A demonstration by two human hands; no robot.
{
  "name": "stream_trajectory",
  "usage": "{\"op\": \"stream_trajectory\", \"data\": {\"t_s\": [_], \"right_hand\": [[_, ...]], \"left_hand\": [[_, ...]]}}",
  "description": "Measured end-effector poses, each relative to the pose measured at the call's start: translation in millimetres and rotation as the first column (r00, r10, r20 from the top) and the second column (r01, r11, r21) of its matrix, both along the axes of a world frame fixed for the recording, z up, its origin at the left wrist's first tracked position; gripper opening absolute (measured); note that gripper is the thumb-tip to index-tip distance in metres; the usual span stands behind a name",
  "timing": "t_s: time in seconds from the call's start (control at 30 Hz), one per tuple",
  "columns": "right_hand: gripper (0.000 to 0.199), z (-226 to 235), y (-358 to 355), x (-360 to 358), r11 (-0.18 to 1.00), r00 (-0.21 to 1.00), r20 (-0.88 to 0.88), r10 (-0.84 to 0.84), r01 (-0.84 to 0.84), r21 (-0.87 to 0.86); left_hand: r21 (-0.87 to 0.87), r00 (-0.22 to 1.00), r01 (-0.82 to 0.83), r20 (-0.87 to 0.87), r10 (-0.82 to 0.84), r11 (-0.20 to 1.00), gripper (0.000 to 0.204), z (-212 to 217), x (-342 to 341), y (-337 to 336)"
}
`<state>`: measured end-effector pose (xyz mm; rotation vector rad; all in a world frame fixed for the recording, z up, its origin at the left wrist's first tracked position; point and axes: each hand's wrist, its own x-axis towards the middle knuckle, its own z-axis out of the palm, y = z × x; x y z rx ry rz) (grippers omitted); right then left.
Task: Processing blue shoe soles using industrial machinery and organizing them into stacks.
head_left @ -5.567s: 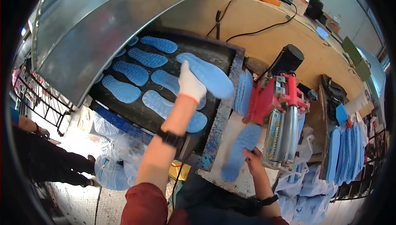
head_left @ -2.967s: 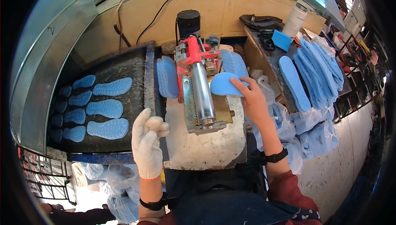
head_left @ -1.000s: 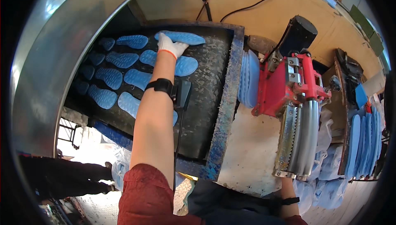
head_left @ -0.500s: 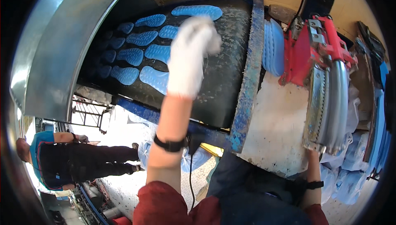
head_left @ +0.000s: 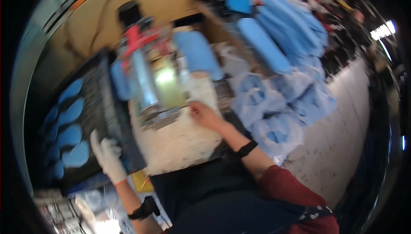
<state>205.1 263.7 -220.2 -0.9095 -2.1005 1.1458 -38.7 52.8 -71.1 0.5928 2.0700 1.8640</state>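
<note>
— Blue insoles [head_left: 70, 142] are lying in rows on the dark tray [head_left: 100, 105], left of frame; more are waiting stacked [head_left: 278, 37] upper right.

— Hands?

— Gloved left hand [head_left: 107, 157] is resting open at the tray's edge; bare right hand [head_left: 203, 114], centre, is reaching toward the roller machine [head_left: 143, 75], empty, fingers loosely curled.

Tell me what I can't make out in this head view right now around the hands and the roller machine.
- Left hand, white glove: motion blur hides whether it touches the black belt.
- Right hand: fingertips smeared; contact with the white pad unclear, any grip too.
- Red roller machine: details blurred away.
- Blue insoles on the belt: the far-left ones fade into the dark rim.
</note>
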Motion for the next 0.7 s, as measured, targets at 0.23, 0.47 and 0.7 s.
{"op": "stream_trajectory", "data": {"t_s": [0.23,0.47,0.7], "right_hand": [[0.041,52.1,-46.3,108.6,1.0,0.999,0.041,-0.001,0.0,0.029],[0.035,30.2,-66.2,172.2,0.982,0.987,0.028,-0.156,0.158,-0.102],[0.029,-19.9,-78.5,227.7,0.888,0.912,-0.006,-0.41,0.398,-0.232]], "left_hand": [[0.026,0.976,-0.061,-0.209,0.065,0.998,0.065,15.0,31.2,7.8],[-0.126,0.976,0.037,-0.208,-0.062,0.991,0.054,-7.9,0.2,-3.8],[-0.15,0.956,0.035,-0.283,-0.077,0.988,0.048,-13.9,2.3,-2.1]]}}
